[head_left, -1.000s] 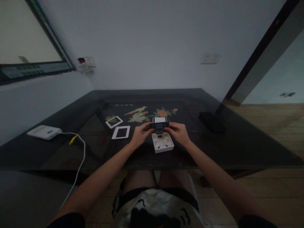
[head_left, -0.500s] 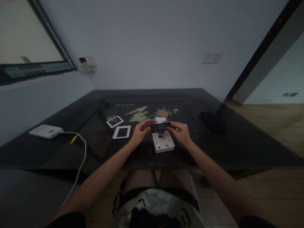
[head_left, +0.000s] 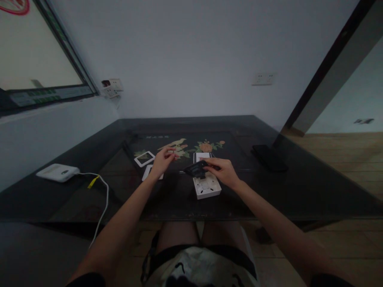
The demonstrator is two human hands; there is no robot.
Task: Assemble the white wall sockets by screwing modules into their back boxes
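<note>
My right hand [head_left: 223,169] grips a black, square electrical module [head_left: 195,169] by its right side and holds it tilted. Beneath it, a shallow white mounting box [head_left: 208,193] lies open side up on the table, partly covered by the module. My left hand [head_left: 163,162] is off the module, to its left, with fingers loosely bent and apart; I make out nothing in them. Two white square frames lie at this hand's left: the upper frame [head_left: 145,159] shows whole, while the lower frame [head_left: 146,172] is partly hidden by the wrist. Behind the module sits another white piece [head_left: 202,156].
The dark table [head_left: 245,199] carries a painted bird and flowers. A white device [head_left: 58,172] with a white cable [head_left: 107,195] and yellow tag lies at the left. A black phone-like object [head_left: 269,158] is at the right. Wall sockets [head_left: 264,79] are behind.
My left hand has let go of the black module and moved up and left, near the white frames. The module, now in my right hand alone, has tilted and shifted slightly left.
</note>
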